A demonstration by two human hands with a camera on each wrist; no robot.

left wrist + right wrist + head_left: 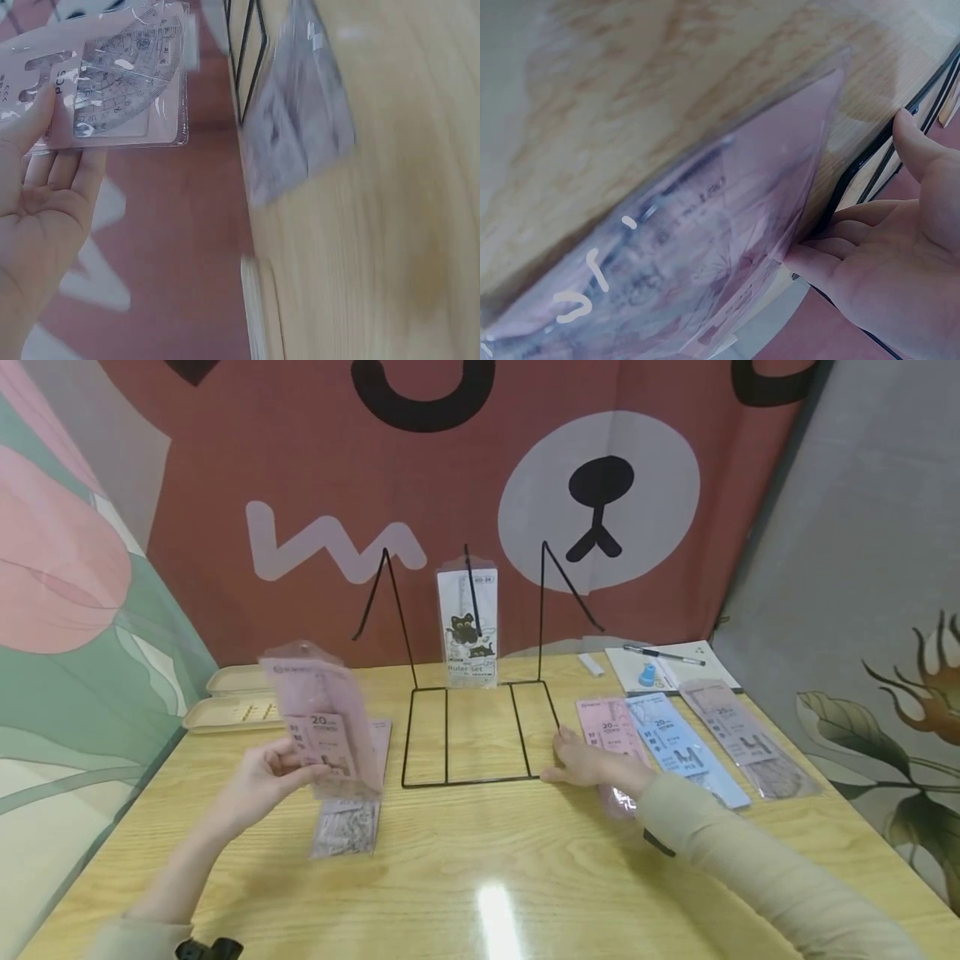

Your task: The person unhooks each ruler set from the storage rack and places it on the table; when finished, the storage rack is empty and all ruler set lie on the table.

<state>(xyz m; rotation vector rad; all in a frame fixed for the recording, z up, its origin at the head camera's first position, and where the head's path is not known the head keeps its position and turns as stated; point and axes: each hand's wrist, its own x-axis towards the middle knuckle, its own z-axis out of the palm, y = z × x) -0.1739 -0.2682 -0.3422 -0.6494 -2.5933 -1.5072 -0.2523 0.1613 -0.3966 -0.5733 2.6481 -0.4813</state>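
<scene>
Pink ruler-set packet (326, 722) stands lifted off the wooden table (480, 868), pinched at its lower edge by the left hand (262, 777); in the left wrist view the thumb lies across the packet's front and the straight fingers (56, 169) back it from behind, so the pack rises above and beyond the grip. Just below it a second, greyish packet (348, 822) lies flat on the table. The right hand (588, 766) rests on the table with loosely bent fingers, holding nothing, its thumb tip against the right front corner of the black wire rack (476, 735) and its fingertips at the edge of another pink packet (611, 735). One cat-printed ruler set (468, 627) stands upright in the rack
</scene>
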